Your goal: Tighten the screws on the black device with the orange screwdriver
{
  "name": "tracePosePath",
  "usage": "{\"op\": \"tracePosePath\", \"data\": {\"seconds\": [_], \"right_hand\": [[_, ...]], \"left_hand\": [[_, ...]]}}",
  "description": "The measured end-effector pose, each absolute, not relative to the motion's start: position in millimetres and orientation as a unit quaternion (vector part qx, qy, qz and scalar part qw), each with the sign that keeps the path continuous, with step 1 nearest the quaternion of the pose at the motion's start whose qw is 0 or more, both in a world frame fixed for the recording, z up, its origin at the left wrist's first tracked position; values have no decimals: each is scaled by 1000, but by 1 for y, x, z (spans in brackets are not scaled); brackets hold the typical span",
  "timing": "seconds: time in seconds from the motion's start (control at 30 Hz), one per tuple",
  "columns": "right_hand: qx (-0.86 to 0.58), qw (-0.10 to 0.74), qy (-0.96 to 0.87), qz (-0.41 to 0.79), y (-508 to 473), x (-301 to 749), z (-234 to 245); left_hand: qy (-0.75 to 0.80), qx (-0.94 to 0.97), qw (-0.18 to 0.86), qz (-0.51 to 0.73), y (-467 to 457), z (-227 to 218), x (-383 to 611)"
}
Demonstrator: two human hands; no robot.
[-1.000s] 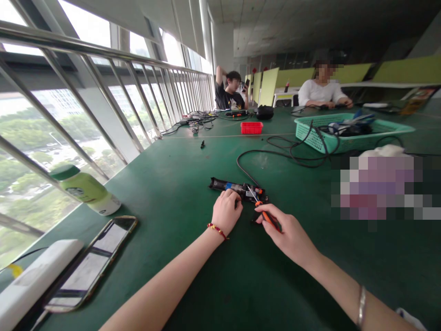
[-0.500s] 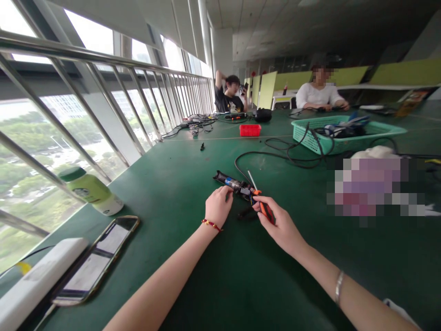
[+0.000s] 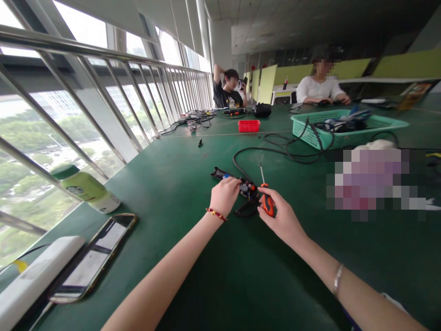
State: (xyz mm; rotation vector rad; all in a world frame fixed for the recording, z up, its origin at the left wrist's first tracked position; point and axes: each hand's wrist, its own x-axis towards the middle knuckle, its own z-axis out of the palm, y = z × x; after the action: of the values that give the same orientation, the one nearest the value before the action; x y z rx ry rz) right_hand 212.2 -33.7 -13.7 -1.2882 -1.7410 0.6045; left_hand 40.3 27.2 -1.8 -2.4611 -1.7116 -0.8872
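A black corded device lies on the green table with its casing open, showing a small grey part and coloured wires. My left hand is over its middle, fingers closed and pinching at it; the fingertips partly hide what they grip. A curved black casing piece lies against the device's near side. Just right of the device, my right hand is wrapped round the orange-and-black handle of a screwdriver. The screwdriver's metal shaft points away from me, apart from the device.
A black cable loops toward a green basket of items. A red tray and small black piece lie ahead. At left are a bottle, phone and white power strip. Two people sit at the far side.
The screwdriver has moved off the device to the right, its shaft swinging from leaning left to nearly straight ahead. My left hand has shifted right along the device.
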Motion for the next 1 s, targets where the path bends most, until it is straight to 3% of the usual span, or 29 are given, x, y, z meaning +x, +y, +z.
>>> {"op": "tracePosePath", "data": {"seconds": [0.43,0.73,1.0], "right_hand": [[-508,432,-709,231,-33,216,-16],[-507,433,-722,184,-28,229,-18],[-499,421,-705,276,-33,226,-12]], "left_hand": [[-500,-825,74,-255,31,-10,36],[-559,-782,-71,-266,-19,-14,-5],[-532,-816,-45,-222,-30,-17,-8]]}}
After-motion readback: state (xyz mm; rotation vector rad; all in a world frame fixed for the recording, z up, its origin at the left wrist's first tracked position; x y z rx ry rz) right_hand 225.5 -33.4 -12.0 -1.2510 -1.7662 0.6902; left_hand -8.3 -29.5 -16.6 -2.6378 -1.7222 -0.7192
